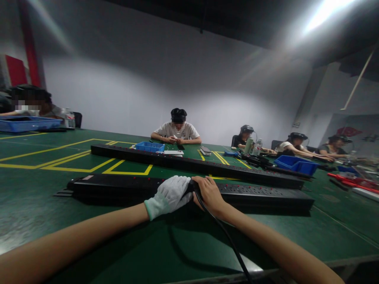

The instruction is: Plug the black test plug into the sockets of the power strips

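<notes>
A long black power strip [251, 192] with sockets and small red dots along its top lies across the green table in front of me. My left hand [174, 191], in a white knitted glove with a green cuff, is closed at its middle; what its fingers hold is hidden. Right beside it, my bare right hand [210, 195] is closed around a black cable [226, 234]. The cable runs from between my hands down over the near table edge. A second long black power strip [183, 163] lies behind the first.
Yellow tape lines [130, 172] mark the green table [124, 244]. Beyond the strips are a blue tray [150, 146] and a blue bin [296, 165]. A person [177, 130] sits opposite; others sit at left and right. Red parts [355, 181] lie far right.
</notes>
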Available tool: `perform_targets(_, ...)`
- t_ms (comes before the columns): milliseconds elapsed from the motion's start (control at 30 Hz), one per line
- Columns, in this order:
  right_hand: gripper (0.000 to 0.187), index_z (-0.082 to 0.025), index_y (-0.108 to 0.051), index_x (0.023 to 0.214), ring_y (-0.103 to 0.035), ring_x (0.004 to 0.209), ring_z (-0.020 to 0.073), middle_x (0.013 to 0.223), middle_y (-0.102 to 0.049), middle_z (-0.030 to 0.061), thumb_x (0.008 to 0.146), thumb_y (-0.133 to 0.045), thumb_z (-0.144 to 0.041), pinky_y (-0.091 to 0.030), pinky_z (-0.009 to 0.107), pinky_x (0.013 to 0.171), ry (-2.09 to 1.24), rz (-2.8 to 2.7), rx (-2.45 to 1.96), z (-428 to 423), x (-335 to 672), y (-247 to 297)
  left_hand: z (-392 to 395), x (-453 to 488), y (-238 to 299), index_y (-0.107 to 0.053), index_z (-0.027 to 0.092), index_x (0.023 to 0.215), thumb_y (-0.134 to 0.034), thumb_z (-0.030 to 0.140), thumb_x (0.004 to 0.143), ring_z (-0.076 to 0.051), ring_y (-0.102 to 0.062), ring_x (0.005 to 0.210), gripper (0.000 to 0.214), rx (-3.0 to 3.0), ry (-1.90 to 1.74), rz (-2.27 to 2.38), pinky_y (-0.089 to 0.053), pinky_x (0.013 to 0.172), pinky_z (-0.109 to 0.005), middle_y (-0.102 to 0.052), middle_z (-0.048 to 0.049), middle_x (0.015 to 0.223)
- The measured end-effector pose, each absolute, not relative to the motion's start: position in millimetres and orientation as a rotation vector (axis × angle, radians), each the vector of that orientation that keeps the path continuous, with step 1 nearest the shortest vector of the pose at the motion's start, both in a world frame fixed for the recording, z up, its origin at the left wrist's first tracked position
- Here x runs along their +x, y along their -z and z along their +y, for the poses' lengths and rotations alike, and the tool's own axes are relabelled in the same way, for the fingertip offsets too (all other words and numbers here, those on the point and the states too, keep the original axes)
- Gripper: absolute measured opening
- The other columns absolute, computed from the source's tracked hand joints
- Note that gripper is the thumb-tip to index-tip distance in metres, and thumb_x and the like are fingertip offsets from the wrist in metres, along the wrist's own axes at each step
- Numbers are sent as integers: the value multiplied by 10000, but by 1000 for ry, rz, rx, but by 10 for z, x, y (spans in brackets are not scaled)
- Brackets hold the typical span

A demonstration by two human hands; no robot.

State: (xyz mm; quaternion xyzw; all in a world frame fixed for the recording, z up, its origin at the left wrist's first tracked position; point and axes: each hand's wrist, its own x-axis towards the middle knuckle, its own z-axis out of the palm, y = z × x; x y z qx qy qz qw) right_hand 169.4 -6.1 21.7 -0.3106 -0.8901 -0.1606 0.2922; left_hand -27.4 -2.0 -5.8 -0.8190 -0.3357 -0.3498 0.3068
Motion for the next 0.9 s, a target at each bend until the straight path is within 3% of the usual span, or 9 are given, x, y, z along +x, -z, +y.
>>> perform_targets(133, 260, -190, -505, 1087, -590, 879, 213, 974, -645, 71, 830, -542, -200, -412, 364, 835, 432, -2386, -866, 22, 1709, -321, -38, -266, 16, -538, 168, 1080, -410, 421, 868, -242, -595, 920, 353, -2201, 934, -892, -493, 801, -391, -617, -113, 961)
perform_targets(433, 206, -238, -521, 1038, -608, 886, 191, 965, -662, 25, 838, -549, -196, -378, 402, 949, 313, -2174, -878, 211, 1733, -187, 17, -395, -79, -480, 153, 1223, -399, 556, 849, -256, -589, 945, 556, -2367, 697, -913, -467, 801, -376, -606, -126, 1080)
perform_targets(667, 165, -242, -553, 1027, -623, 839, 182, 908, -676, 17, 865, -542, -276, -364, 414, 967, 298, -2125, -853, 158, 1685, -163, 24, -834, -291, -327, 276, 1374, -357, 629, 841, -233, -608, 902, 640, -2562, 472, -1001, -444, 736, -310, -602, -75, 1137)
perform_targets(900, 204, -221, -532, 1042, -595, 906, 198, 1001, -630, 48, 884, -493, -344, -455, 353, 804, 126, -1637, -773, 135, 1719, -822, 27, -1274, -397, -279, 331, 1394, -390, 638, 821, -253, -583, 969, 660, -2760, 346, -1143, -427, 777, -317, -574, -81, 1177)
